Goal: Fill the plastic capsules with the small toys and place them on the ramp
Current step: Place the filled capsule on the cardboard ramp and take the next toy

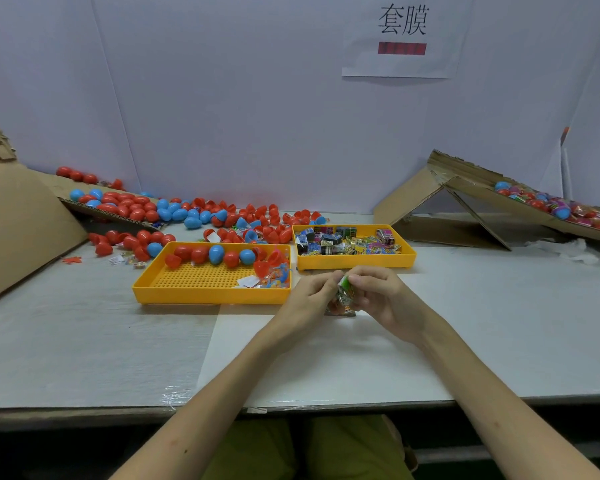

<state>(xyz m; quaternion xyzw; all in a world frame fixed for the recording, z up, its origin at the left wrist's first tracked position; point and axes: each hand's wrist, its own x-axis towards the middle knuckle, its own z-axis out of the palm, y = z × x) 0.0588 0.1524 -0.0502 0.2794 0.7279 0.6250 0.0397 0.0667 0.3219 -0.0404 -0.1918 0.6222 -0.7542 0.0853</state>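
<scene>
Just before the right tray (357, 264), above the bench (482, 323), a crinkly packet (344, 289) sits between both hands. Left hand (311, 293) and right hand (383, 299) each pinch it in a fingertip grip, its wrapper hanging below.

Bright, even overhead light; faint shadow under left hand (309, 296), right hand (385, 301); glare on table (174, 398) nearer than grip; edges bowed, soft.

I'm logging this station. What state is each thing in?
Left hand: pinches the item.
Right hand: pinches the item.
Item: colourful, held between both hands.
Left tray: part full, capsules along far wall.
Right tray: full of small packets.
Ramp: tilted, wrapped capsules on it.
Loose capsules: some closed, some open halves.
</scene>
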